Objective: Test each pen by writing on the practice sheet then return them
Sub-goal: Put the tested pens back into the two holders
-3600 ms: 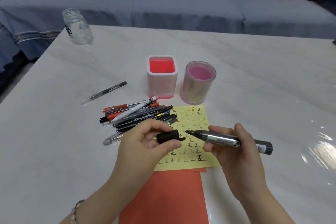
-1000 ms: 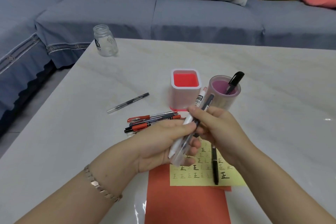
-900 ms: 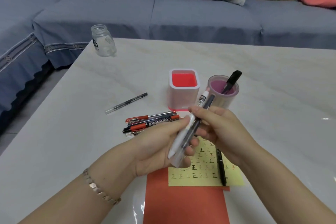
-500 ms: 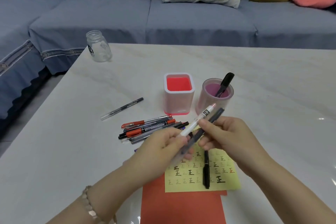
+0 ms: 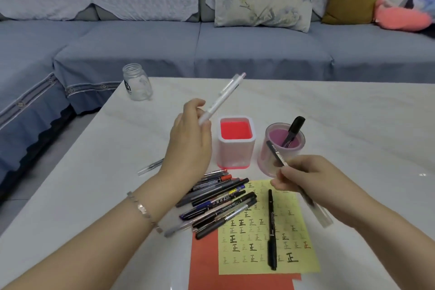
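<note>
Plastic and smooth, the white pen (image 5: 221, 99) sits in our left hand (image 5: 188, 139). Our fingers and thumb pinch its low end, and we hold it up in the air just left of the red box (image 5: 235, 150). Our right hand (image 5: 306, 179) pinches a see-through pen (image 5: 276, 153) near its middle, in front of the pink cup (image 5: 268, 162). Both pens look light, hard and a bit slippy. We think it is best to hold them low, near the tip, to write. Below lies the yellow practice sheet (image 5: 303, 263), with a black pen (image 5: 271, 231) on it and a pile of pens (image 5: 219, 200) over its left corner.
</note>
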Demonstrator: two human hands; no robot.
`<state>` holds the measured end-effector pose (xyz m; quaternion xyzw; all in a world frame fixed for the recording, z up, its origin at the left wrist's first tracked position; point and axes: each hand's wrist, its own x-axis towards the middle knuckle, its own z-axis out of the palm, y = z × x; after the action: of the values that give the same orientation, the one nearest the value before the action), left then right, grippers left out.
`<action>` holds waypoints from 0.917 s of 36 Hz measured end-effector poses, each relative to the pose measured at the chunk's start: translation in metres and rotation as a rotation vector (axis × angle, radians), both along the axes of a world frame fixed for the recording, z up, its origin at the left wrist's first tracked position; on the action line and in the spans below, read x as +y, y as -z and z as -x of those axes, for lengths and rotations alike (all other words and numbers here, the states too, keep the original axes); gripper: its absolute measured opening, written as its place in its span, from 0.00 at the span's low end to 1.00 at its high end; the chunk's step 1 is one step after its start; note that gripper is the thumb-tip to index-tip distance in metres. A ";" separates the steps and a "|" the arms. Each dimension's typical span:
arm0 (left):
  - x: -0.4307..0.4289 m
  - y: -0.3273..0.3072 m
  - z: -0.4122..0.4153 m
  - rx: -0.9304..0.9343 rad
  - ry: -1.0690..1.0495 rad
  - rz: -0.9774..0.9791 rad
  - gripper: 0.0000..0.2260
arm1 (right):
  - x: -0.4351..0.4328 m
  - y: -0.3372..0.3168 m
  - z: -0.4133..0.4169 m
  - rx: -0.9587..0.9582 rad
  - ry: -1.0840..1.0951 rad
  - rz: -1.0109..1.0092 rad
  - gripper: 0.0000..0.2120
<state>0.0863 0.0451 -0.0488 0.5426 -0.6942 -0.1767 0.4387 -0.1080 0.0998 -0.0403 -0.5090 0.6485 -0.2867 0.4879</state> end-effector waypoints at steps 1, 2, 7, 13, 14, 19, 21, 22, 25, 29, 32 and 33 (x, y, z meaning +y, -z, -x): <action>-0.005 -0.003 0.004 0.078 0.010 -0.015 0.13 | -0.001 -0.005 -0.001 -0.093 0.031 -0.005 0.09; -0.009 -0.005 0.008 0.180 0.029 -0.056 0.12 | -0.003 -0.010 -0.001 -0.149 0.046 -0.004 0.09; -0.023 -0.016 0.022 0.827 0.147 -0.374 0.10 | -0.021 -0.018 0.007 0.285 -0.129 0.141 0.10; -0.040 -0.011 0.016 0.560 0.074 -0.356 0.08 | -0.058 -0.028 0.003 0.455 -0.210 0.105 0.11; -0.043 -0.009 0.015 0.469 0.057 -0.334 0.06 | -0.064 -0.030 0.002 0.451 -0.185 0.105 0.11; -0.051 0.001 0.015 0.288 0.124 -0.385 0.12 | -0.087 -0.031 -0.011 0.685 -0.123 0.261 0.05; -0.053 0.005 0.017 0.214 0.148 -0.444 0.11 | -0.093 -0.027 -0.020 0.715 -0.119 0.277 0.04; -0.054 0.008 0.018 0.185 0.160 -0.467 0.09 | -0.095 -0.023 -0.024 0.720 -0.123 0.283 0.03; -0.057 0.012 0.019 0.138 0.160 -0.477 0.03 | -0.095 -0.013 -0.032 0.672 -0.111 0.316 0.09; -0.060 0.013 0.018 0.085 0.154 -0.397 0.10 | -0.078 -0.006 -0.028 0.617 -0.057 0.390 0.14; -0.054 0.011 0.015 0.073 0.174 -0.353 0.17 | -0.053 0.001 -0.020 0.651 -0.078 0.446 0.12; -0.049 0.010 0.013 0.038 0.170 -0.323 0.20 | -0.043 0.005 -0.016 0.669 -0.117 0.451 0.12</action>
<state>0.0728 -0.0035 -0.0590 0.5420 -0.6916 -0.3327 0.3425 -0.0915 0.0567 -0.0452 -0.7045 0.6623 -0.2122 0.1414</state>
